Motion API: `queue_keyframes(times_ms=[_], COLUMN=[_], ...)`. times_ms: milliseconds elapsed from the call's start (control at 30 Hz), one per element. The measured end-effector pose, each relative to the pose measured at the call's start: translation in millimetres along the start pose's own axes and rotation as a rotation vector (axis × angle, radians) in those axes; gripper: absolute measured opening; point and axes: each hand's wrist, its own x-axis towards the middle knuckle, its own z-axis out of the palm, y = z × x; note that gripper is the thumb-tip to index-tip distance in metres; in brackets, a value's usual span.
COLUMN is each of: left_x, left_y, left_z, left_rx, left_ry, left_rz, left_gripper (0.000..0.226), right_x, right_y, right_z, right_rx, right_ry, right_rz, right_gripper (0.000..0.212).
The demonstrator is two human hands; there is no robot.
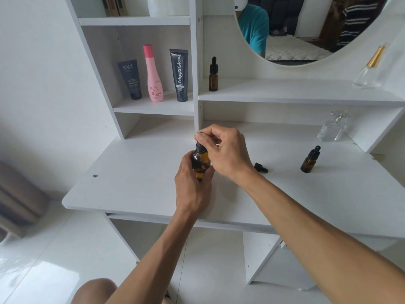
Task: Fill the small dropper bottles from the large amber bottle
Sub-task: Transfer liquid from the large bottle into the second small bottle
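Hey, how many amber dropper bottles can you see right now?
3. One stands on the upper shelf, one on the desk at the right, and one is gripped in the left hand while the right hand pinches its cap. Others may be hidden.

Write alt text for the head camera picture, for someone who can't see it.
Over a white dressing table, the left hand holds an amber bottle while the right hand pinches its black dropper cap. A loose dropper cap and a small dropper bottle sit to the right; another dropper bottle stands on the shelf under the mirror.
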Motion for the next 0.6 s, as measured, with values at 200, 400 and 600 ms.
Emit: queue_keyframes(times_ms=[200, 400, 600], left_x=[0.4, 0.2, -0.6], left_y=[0.7, 0.9, 2.4], left_z=[0.1, 0.0, -0.3], left_rx=[-0.004, -0.007, -0.031], left_ry=[-0.001, -0.007, -0.002], left_rz=[-0.002, -0.009, -0.009], left_gripper=[0.043, 0.042, 0.044], right_x=[0.3, -0.3, 1.3], right_y=[0.0, -0.9, -6.4], right_z=[-1.0, -2.1, -6.0], right_rx=[-0.016, -0.011, 0.067], right_ry=[-0.006, -0.019, -0.009], right_rz=[-0.002, -0.004, 0.019], right_gripper=[0.017, 0.018, 0.015])
